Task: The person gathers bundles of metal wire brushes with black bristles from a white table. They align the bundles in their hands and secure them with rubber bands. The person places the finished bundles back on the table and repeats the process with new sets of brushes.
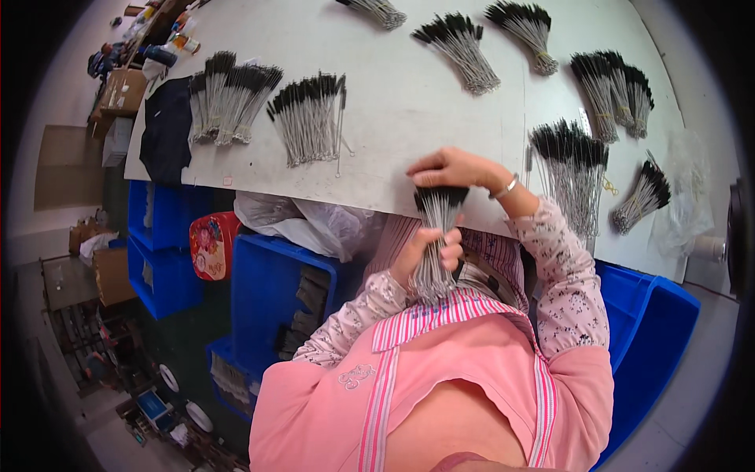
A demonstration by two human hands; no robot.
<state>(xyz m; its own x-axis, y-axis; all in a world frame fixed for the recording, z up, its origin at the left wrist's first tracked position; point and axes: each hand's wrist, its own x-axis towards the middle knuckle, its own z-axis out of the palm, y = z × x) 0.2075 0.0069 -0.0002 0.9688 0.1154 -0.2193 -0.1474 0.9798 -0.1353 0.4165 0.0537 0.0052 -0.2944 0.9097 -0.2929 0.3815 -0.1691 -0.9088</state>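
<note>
My left hand (429, 250) is wrapped round the wire stems of a bundle of thin wire brushes (432, 279) with black bristle heads, in front of my apron at the table's near edge. The bristle heads point up toward the table and the looped wire ends down toward me. My right hand (454, 167), with a bangle at the wrist, lies over the bristle tips, its fingers stretched out to the left. A loose pile of the same brushes (570, 173) lies on the table just right of my right forearm.
More brush bundles lie on the white table (377, 102): two groups at left (307, 122), several at the far side (464, 55) and right (613, 90). Blue crates (267, 291) stand below its edge, with plastic bags (314, 224) and a red container (212, 245). Dark cloth (167, 130) covers the left corner.
</note>
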